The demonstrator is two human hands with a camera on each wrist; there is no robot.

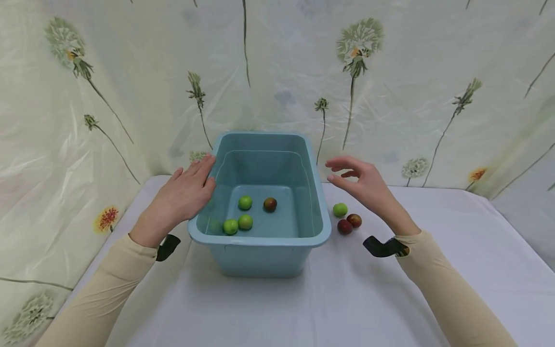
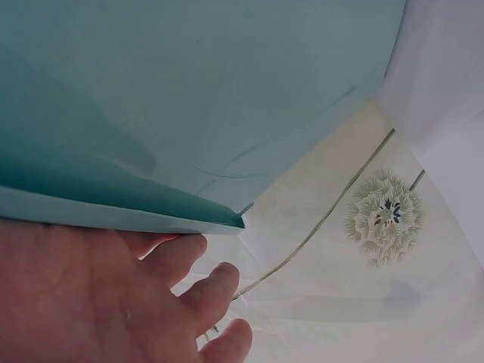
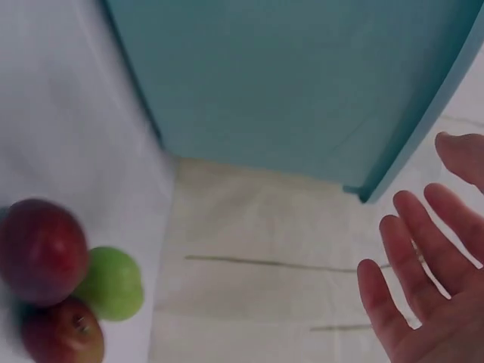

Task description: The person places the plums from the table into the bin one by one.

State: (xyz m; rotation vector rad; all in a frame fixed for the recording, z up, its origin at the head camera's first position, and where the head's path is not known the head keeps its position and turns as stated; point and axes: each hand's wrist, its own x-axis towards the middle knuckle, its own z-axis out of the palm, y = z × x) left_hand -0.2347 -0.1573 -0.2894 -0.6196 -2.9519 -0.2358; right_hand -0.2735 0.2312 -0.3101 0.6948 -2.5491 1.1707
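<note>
A blue plastic tub [image 1: 260, 260] stands on the table with three green fruits and one reddish-brown fruit [image 1: 270, 204] on its floor. My left hand [image 1: 184, 193] rests on the tub's left rim, its fingers extended; the left wrist view shows that hand [image 2: 113, 295] right under the rim's edge. To the right of the tub my right hand [image 1: 362, 183] hovers in the air, fingers loosely bent and holding nothing. Below it on the table lie a green apple [image 1: 340, 209] and two red apples, one dark red apple [image 3: 41, 252] nearest the camera in the right wrist view.
A white cloth covers the table [image 1: 269, 313]. Behind and to the left hangs a pale plastic curtain [image 1: 282, 62] printed with dandelions. A black wrist strap [image 1: 383, 246] sits below the right cuff, and a similar one [image 1: 168, 247] below the left.
</note>
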